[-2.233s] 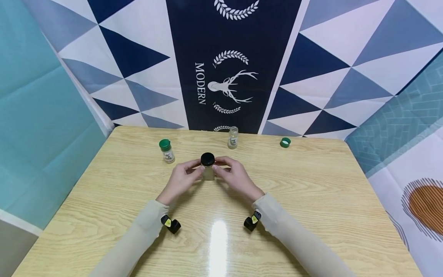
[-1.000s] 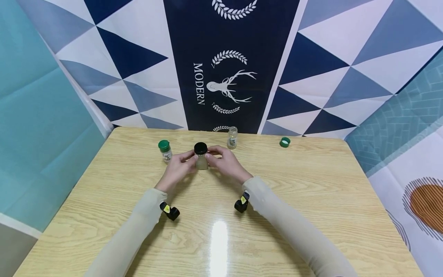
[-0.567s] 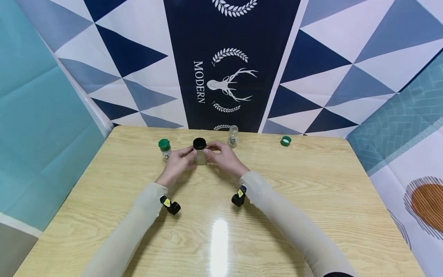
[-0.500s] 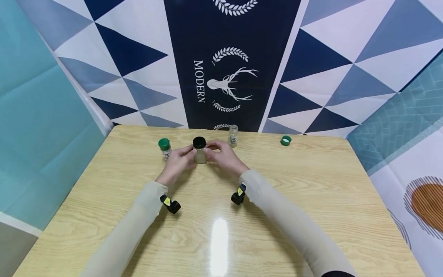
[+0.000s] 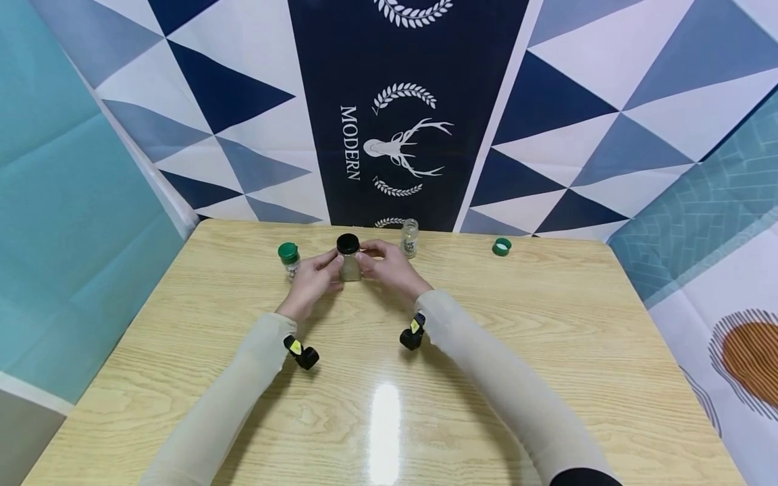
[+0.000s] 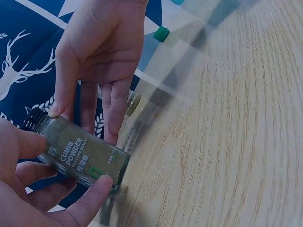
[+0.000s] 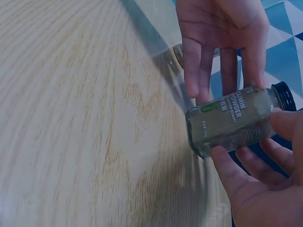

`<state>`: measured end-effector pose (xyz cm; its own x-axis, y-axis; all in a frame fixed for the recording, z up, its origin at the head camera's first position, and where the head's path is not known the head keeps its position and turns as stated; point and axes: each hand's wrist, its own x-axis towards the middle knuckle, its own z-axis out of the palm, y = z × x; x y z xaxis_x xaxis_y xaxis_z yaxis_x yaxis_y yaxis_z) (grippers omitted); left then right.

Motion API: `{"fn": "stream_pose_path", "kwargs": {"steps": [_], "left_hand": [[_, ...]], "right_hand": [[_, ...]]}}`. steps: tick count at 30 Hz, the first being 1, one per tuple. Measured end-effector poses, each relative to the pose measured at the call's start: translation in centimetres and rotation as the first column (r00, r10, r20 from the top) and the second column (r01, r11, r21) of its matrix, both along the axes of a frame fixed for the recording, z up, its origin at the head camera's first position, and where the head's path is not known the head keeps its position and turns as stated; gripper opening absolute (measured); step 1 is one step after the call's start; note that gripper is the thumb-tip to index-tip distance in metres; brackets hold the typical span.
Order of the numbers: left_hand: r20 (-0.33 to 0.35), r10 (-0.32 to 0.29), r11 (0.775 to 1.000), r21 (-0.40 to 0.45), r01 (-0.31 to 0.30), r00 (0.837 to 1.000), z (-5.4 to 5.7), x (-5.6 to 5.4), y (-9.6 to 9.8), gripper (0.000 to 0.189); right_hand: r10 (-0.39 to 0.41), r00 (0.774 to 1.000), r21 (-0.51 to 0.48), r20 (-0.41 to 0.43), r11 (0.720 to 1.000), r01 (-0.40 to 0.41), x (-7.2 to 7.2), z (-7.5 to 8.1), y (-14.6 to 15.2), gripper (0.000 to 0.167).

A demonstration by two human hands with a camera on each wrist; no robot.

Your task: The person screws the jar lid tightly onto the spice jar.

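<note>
Grips jar [image 5: 350,270] with left hand [image 5: 310,282] and right hand [image 5: 394,271], one from each side, likely to keep it upright, on or just above table [image 5: 516,351]. Includes shaker [image 5: 289,256] beyond left hand, uncapped bottle [image 5: 410,239] beyond right hand, cap [image 5: 501,247] farther right, seemingly set back for room

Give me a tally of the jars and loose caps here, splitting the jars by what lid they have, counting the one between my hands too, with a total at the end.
Black-lidded jar: 1
Green-lidded jar: 1
Lidless jar: 1
Loose green cap: 1
Total: 4
</note>
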<state>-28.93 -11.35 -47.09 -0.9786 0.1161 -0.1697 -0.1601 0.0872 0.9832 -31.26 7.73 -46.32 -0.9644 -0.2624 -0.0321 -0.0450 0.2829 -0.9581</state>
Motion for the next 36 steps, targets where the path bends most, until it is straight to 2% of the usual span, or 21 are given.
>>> {"fn": "stream_pose_path", "kwargs": {"steps": [7,16,29,36], "left_hand": [[0.025,0.018,1.0,0.003,-0.018,1.0,0.0,-0.4,0.0,0.053],[0.05,0.043,0.999,-0.004,-0.043,0.998,0.1,-0.6,0.4,0.054],[0.016,0.047,0.999,0.023,-0.048,0.999,0.1,0.2,0.7,0.059],[0.061,0.04,0.995,0.085,-0.045,0.997,0.0,1.6,0.6,0.062]], "right_hand": [[-0.011,0.999,0.026,-0.034,1.0,0.011,-0.4,0.1,-0.2,0.04],[-0.037,0.999,-0.004,0.002,0.999,0.037,-0.7,0.0,-0.4,0.04],[-0.075,0.997,0.006,0.025,0.997,0.075,-0.2,-0.3,-0.7,0.043],[-0.042,0.999,0.038,0.026,0.998,0.041,0.6,-0.6,1.0,0.048]]}}
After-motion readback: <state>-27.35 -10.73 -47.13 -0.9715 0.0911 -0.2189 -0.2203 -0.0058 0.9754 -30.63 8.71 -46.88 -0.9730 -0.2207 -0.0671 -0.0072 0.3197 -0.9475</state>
